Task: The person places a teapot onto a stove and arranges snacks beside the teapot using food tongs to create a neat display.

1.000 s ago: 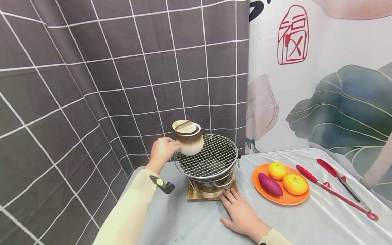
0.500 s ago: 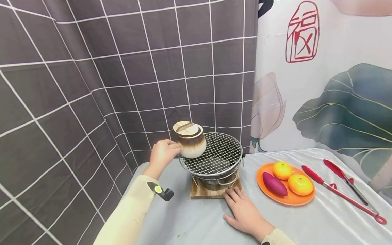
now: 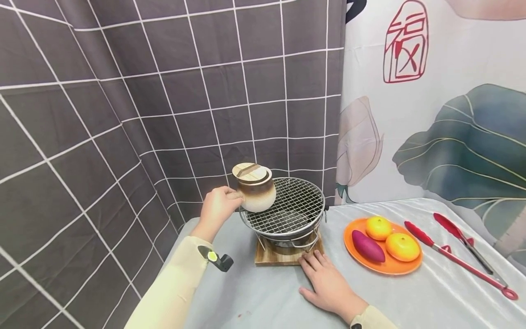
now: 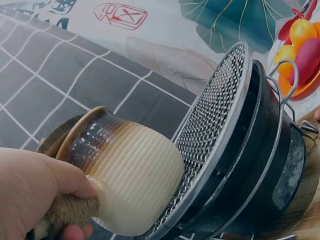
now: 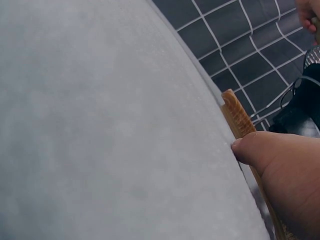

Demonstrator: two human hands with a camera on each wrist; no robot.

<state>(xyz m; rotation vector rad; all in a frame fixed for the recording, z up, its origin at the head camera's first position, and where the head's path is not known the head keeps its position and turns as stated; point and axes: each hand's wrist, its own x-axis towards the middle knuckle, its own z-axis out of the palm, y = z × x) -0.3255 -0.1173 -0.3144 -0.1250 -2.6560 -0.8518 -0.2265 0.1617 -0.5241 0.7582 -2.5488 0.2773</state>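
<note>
One grip, the left hand (image 3: 218, 207), holds the pot (image 3: 260, 197) by its handle (image 4: 74, 209), likely for control; the right hand (image 3: 328, 287), fingers straight, seemingly braces the board (image 3: 272, 258).

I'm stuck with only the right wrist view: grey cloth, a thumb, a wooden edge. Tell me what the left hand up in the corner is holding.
Observer: The left hand holds a brown-and-cream lidded pot by its side handle.

Operator: Give me the pot's position against the mesh grill.

Observer: In the head view, the pot overlaps the left part of the mesh grill; whether they touch, I can't tell.

Operator: Report what sits to the right of the mesh grill.

Observer: An orange plate bearing one purple vegetable and two yellow-orange fruits.
</note>
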